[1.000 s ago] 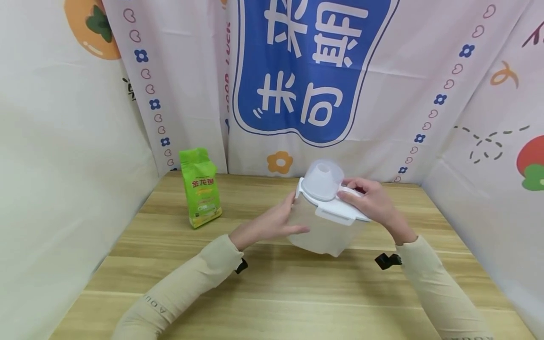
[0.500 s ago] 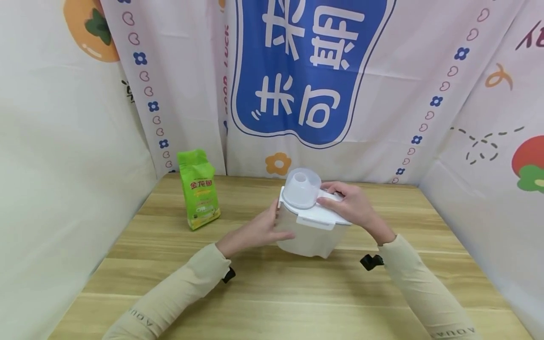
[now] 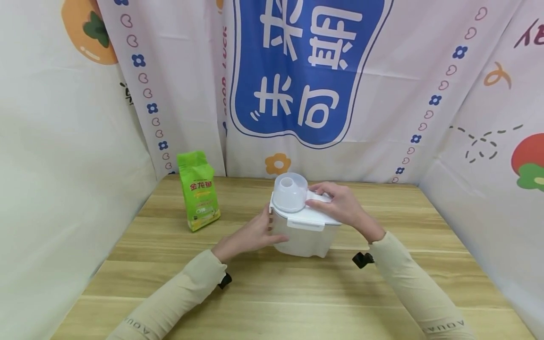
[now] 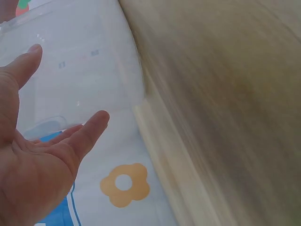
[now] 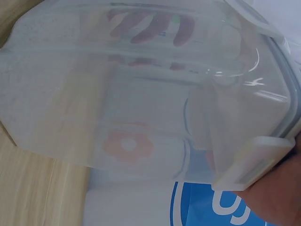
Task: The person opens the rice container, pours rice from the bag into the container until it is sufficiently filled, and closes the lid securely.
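A translucent storage container (image 3: 302,238) with a white lid (image 3: 308,216) is held over the middle of the wooden table, its base close to the tabletop. A clear, domed cup (image 3: 290,193) sits on the lid's left part. My left hand (image 3: 250,234) holds the container's left side, thumb across the front and other fingers behind it. In the left wrist view these fingers spread around the container's wall (image 4: 80,70). My right hand (image 3: 342,205) grips the white handle (image 3: 319,197) at the lid's right. In the right wrist view, a white latch (image 5: 256,162) shows beside that hand.
A green bag (image 3: 199,191) with yellow at its base stands upright at the table's back left. Printed cloth (image 3: 191,94) hangs behind the wooden table (image 3: 297,297) and along both sides.
Both hands have brought the container left and slightly nearer to the tabletop. It was tilted and now stands more level. The green bag stays in place.
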`<state>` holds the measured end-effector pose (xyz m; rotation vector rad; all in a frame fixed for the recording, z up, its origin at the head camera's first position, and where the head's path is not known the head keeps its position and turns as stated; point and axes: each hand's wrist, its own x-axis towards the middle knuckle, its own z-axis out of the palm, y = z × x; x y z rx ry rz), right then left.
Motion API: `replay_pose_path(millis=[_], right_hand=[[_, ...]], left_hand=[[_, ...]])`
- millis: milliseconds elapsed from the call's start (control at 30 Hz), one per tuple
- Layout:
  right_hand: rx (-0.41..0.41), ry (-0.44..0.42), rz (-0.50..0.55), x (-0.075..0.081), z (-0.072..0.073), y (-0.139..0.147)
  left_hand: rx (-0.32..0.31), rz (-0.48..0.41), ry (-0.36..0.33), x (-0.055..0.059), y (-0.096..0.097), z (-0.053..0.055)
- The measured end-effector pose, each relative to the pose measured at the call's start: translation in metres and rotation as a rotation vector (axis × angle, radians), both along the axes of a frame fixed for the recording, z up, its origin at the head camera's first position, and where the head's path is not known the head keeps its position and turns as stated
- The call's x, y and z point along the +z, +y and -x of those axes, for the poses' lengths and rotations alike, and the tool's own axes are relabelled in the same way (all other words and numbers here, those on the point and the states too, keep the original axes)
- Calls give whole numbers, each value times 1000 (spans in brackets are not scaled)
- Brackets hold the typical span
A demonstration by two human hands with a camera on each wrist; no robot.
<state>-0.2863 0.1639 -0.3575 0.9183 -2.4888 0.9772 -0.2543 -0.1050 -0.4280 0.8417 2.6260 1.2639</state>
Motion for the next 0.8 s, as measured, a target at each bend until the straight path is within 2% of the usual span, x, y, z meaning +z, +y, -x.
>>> replay_pose_path(millis=[300,600,700,800], right_hand=[[17,36,-25,1,2,-5],[29,111,-77,4,-7,-1],[31,113,-65,3,-10,1],[29,110,-57,3,-13,5]], left_hand=[[-8,-38,-12,-3,-4,0],[-13,-80,-53,-3,-8,3],[-19,-117,-56,1,-11,6],[4,-120,-40,7,-13,7]])
